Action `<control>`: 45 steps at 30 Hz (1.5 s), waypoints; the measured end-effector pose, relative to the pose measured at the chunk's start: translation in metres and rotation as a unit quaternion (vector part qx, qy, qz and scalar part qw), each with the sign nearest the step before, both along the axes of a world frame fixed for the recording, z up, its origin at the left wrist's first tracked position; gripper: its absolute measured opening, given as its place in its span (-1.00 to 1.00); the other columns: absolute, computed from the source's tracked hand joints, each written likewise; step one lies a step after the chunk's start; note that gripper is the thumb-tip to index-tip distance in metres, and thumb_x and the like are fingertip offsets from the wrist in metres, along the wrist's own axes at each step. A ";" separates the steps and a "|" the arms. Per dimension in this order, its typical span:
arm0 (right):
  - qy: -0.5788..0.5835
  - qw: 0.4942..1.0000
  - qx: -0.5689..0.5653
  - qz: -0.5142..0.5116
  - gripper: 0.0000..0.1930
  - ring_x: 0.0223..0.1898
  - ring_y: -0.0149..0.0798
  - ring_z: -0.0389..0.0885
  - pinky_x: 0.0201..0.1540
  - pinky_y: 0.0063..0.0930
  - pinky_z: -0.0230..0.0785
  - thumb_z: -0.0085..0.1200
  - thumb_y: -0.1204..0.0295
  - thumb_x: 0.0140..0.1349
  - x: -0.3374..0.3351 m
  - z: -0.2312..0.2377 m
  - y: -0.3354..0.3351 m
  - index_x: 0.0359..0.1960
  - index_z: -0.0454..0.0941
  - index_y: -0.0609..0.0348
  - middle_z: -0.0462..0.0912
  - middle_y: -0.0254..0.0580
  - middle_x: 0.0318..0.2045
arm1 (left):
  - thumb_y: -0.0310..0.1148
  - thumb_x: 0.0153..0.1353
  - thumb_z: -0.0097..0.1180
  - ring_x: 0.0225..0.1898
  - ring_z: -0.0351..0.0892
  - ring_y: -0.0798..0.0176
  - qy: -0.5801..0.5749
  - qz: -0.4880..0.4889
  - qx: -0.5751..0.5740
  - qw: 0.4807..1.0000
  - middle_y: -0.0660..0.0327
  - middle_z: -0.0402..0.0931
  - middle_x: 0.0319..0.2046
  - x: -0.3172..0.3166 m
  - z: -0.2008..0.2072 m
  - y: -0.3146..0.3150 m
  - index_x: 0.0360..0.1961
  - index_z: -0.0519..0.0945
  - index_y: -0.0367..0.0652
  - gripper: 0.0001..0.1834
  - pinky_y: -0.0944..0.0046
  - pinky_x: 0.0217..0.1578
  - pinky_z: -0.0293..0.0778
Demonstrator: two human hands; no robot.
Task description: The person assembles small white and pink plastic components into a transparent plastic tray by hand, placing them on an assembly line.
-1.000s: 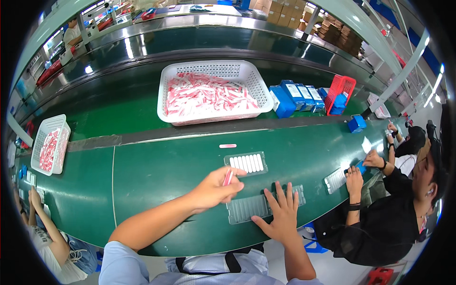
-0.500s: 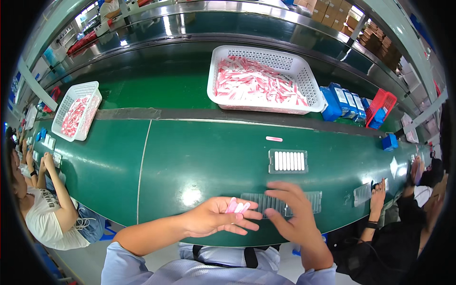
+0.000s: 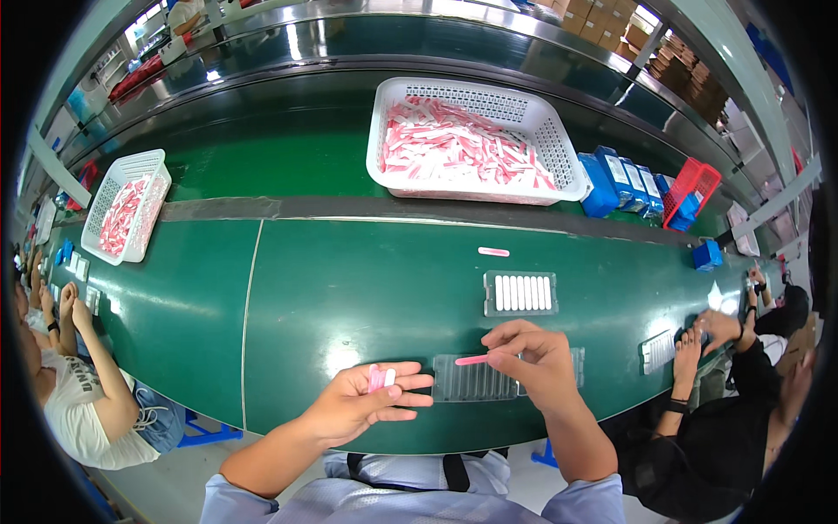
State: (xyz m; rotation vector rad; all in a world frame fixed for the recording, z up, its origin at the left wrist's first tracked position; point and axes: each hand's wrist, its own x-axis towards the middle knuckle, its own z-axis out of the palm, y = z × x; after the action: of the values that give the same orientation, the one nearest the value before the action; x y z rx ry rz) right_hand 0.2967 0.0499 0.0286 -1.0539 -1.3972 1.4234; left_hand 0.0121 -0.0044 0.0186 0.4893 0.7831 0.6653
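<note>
In the head view, the right hand pinches one pink stick between thumb and fingertips, its free end pointing left above a clear ribbed tray; whether stick and tray touch cannot be told. The left hand, palm up, keeps its thumb folded on a few pink and white pieces, its fingers stretched apart. Beyond the hands, on the green worktable, a second clear tray carries a row of white sticks, and a loose pink stick lies just behind it. Farther back stands a large white basket heaped with pink and white pieces; a smaller white basket at the left holds similar ones. Right of the large basket, blue boxes bear pale labels with print too small to read, beside a red basket. At the far left, dark lettering runs across a co-worker's white shirt.
</note>
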 end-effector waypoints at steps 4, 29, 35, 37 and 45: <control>-0.005 1.000 -0.015 -0.008 -0.97 -0.13 -0.28 0.63 -0.03 -0.38 0.44 0.35 0.60 0.12 0.003 -0.002 -0.003 -0.41 0.74 0.26 0.72 -0.06 -0.15 | -0.50 0.45 0.01 0.26 0.51 -0.09 -0.026 0.009 0.021 0.999 -0.11 0.37 0.33 -0.004 -0.004 -0.004 0.43 0.23 -0.31 -0.44 0.03 0.22 0.53; -0.280 0.901 0.314 0.103 -0.73 0.06 -0.12 0.50 0.09 -0.16 0.31 0.40 0.35 0.03 -0.039 0.010 -0.024 -0.19 0.73 -0.02 0.58 -0.26 0.04 | -0.40 0.52 -0.12 0.38 0.35 -0.08 -0.127 -0.084 -0.014 0.988 -0.12 0.20 0.42 0.020 -0.001 -0.008 0.53 -0.05 -0.29 -0.34 -0.03 0.39 0.29; -0.211 0.941 0.265 0.024 -0.80 -0.26 -0.16 0.64 -0.12 -0.28 0.43 0.38 0.55 0.04 -0.022 0.009 -0.020 -0.27 0.69 0.17 0.69 -0.23 -0.29 | -0.40 0.51 -0.08 0.39 0.33 -0.09 -0.154 -0.066 -0.003 0.986 -0.09 0.15 0.46 0.014 0.007 -0.006 0.54 -0.09 -0.26 -0.30 -0.03 0.34 0.36; -0.178 0.964 0.198 -0.010 -0.87 -0.36 -0.21 0.68 -0.18 -0.34 0.48 0.36 0.55 0.09 -0.018 0.006 -0.022 -0.32 0.68 0.19 0.71 -0.25 -0.38 | -0.40 0.52 -0.09 0.38 0.35 -0.09 -0.139 -0.056 0.000 0.989 -0.10 0.17 0.45 0.007 0.002 -0.007 0.53 -0.03 -0.27 -0.34 -0.02 0.30 0.40; -0.045 0.998 0.020 0.034 -0.87 -0.27 -0.45 0.78 -0.22 -0.57 0.55 0.21 0.62 0.25 -0.010 -0.003 -0.020 -0.17 0.66 0.30 0.81 -0.11 -0.32 | -0.40 0.53 -0.10 0.32 0.45 -0.08 -0.063 -0.035 -0.004 0.997 -0.09 0.30 0.39 0.005 -0.005 -0.010 0.47 0.16 -0.30 -0.45 0.03 0.20 0.52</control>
State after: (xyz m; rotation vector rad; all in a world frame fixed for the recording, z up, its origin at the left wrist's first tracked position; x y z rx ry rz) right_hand 0.2871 0.0296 0.0252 -1.0645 -1.5325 1.4073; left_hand 0.0170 -0.0143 0.0137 0.4619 0.6468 0.6212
